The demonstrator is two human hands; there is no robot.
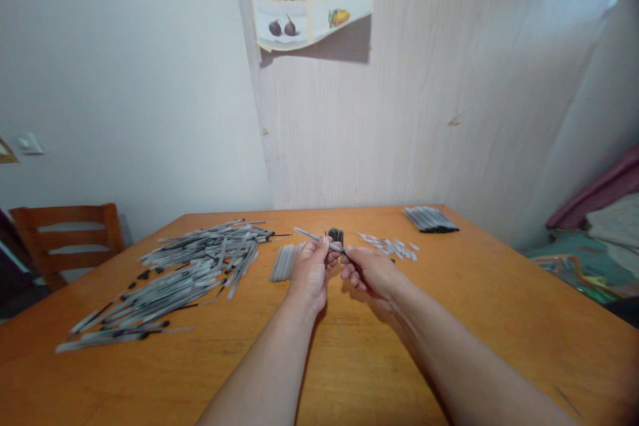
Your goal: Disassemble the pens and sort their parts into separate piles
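Note:
Between my two hands, above the middle of the table, a slim whitish pen (306,234) points up and to the left. My left hand (310,271) is closed round the pen's barrel, thumb on top. The fingers of my right hand (373,273) pinch its darker end, which they partly hide. Just left of my left hand, a row of pale tubes (282,263) lies side by side. Behind the hands is a cluster of thin black pieces (336,235), partly covered by them. Small whitish pieces (393,246) lie scattered beyond my right hand.
A big loose heap of pens and pen parts (200,266) spreads over the left of the wooden table (344,373). A neat stack of pens with black ends (429,219) lies at the back right. A wooden chair (74,233) stands at the left; a wall rises behind.

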